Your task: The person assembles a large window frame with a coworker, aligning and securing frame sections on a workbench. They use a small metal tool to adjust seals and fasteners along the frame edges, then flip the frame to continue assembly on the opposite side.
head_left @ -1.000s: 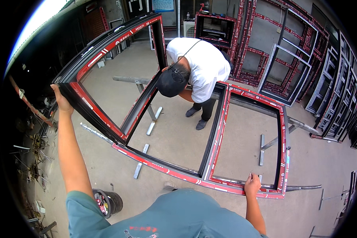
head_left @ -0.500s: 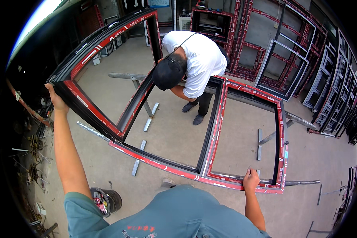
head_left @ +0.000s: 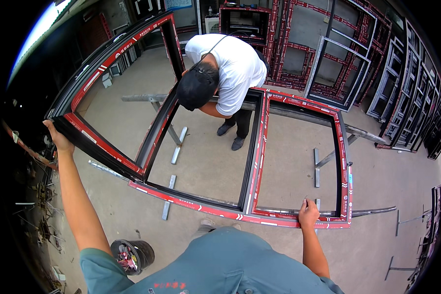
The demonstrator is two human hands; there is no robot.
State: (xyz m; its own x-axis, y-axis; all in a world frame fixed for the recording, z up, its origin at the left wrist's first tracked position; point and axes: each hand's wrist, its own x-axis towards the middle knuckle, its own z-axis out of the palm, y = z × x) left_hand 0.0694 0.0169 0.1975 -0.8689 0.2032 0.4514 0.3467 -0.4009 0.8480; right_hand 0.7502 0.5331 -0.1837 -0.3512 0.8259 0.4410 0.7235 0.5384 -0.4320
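A large window frame (head_left: 220,211) with black profiles and red protective film lies across metal stands before me. At its left a hinged sash (head_left: 97,140) is swung up at an angle from the frame. My left hand (head_left: 60,137) holds the sash's near outer corner, thumb up, its other fingers partly hidden behind the profile. My right hand (head_left: 308,214) is closed round the frame's near rail, close to the right corner. Across the frame a person in a white shirt (head_left: 235,63) and black cap bends over the hinge side; their hands are hidden.
A metal stand bar (head_left: 365,133) runs under the frame, with feet on the floor. A black bucket (head_left: 143,255) of scraps stands at my lower left. Film-wrapped frames (head_left: 291,59) lean at the back, and more frames (head_left: 409,98) line the right side. Metal clutter fills the left edge.
The view has turned slightly, shifting the scene. Both my hands keep their holds on the sash and the frame, and the other person stays bent over it.
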